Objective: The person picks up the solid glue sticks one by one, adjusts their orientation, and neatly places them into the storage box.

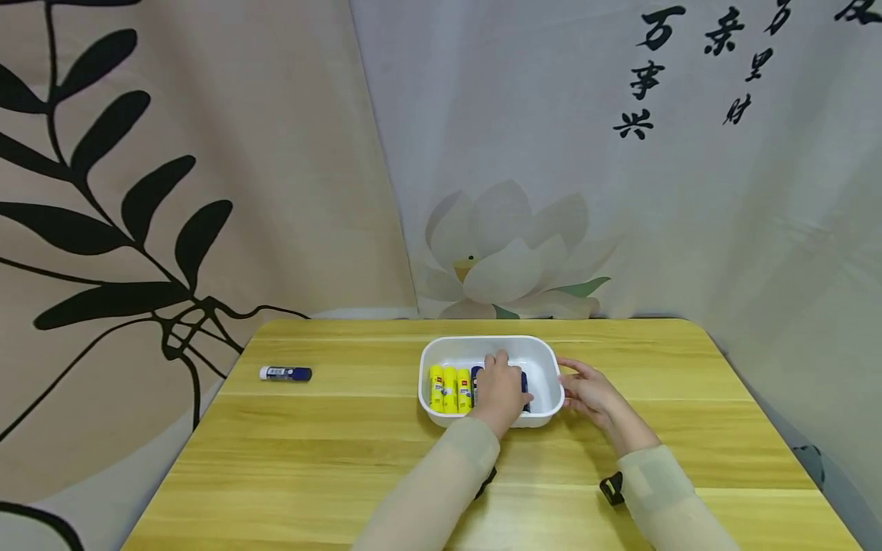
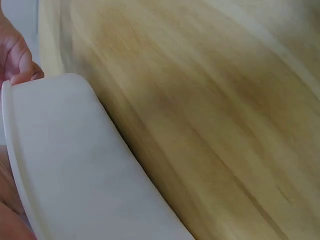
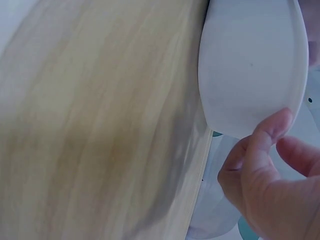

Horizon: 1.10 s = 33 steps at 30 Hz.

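Note:
A white plastic tray [image 1: 544, 417] stands on the table. In its left half three yellow sticks [image 1: 450, 390], which look like glue sticks, lie side by side. Beside them are dark-blue sticks [image 1: 475, 373], partly covered by my left hand [image 1: 499, 389]. That hand reaches into the tray over them from the front, with its thumb near a dark-blue stick [image 1: 526, 392] on the right; its grip is hidden from view. My right hand [image 1: 594, 394] touches the tray's right end with its fingers. The right wrist view shows fingertips [image 3: 280, 122] against the tray's outer wall [image 3: 252, 65].
A white stick with a dark-blue cap [image 1: 285, 373] lies alone on the left of the wooden table [image 1: 331, 467]. Behind the table's back edge hang printed cloths [image 1: 303, 153]. A black wrist strap [image 1: 612, 488] shows at my right sleeve.

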{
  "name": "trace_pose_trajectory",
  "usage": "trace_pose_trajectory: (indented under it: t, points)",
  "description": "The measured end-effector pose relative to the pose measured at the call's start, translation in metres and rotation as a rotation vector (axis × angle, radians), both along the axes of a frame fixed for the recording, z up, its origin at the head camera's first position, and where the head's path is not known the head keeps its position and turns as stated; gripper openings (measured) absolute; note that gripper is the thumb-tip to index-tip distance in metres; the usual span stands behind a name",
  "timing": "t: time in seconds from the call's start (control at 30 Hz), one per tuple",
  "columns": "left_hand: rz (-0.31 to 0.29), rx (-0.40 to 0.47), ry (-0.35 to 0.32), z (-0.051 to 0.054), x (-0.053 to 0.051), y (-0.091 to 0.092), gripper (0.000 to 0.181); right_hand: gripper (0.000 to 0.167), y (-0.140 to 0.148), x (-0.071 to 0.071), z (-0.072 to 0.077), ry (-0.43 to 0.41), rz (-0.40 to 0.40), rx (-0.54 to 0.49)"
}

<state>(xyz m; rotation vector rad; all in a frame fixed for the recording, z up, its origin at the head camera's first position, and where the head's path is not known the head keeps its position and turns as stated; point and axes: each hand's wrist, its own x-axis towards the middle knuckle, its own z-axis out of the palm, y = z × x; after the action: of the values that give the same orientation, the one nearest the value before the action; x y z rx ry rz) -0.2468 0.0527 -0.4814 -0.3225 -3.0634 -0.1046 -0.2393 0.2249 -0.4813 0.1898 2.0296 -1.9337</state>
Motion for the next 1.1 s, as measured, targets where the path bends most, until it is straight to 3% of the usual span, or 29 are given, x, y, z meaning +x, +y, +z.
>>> trace_pose_trajectory:
  t: [0.23,0.37,0.47,0.6,0.87,1.1]
  points:
    - [0.004,-0.046,-0.058,0.001,-0.002,0.001,0.049,0.049,-0.001,0.0,0.002,-0.004,0.006,0.004]
    - [-0.025,-0.041,-0.052,0.001,-0.003,-0.003,0.048,0.048,-0.001,0.0,0.002,-0.005,-0.001,0.005]
    - [-0.058,0.011,-0.033,0.001,-0.004,-0.008,0.043,0.048,-0.002,-0.001,0.001,-0.007,-0.001,0.005]
    - [-0.102,0.142,0.002,0.004,-0.002,-0.019,0.04,0.049,-0.001,-0.001,-0.001,-0.012,-0.011,0.004]
    - [-0.154,0.353,0.148,0.016,-0.001,-0.067,0.04,0.049,-0.001,-0.001,-0.002,-0.008,-0.021,0.006]
    - [-0.08,0.511,0.186,0.022,-0.002,-0.127,0.044,0.049,-0.002,0.0,-0.001,-0.014,-0.025,0.014]
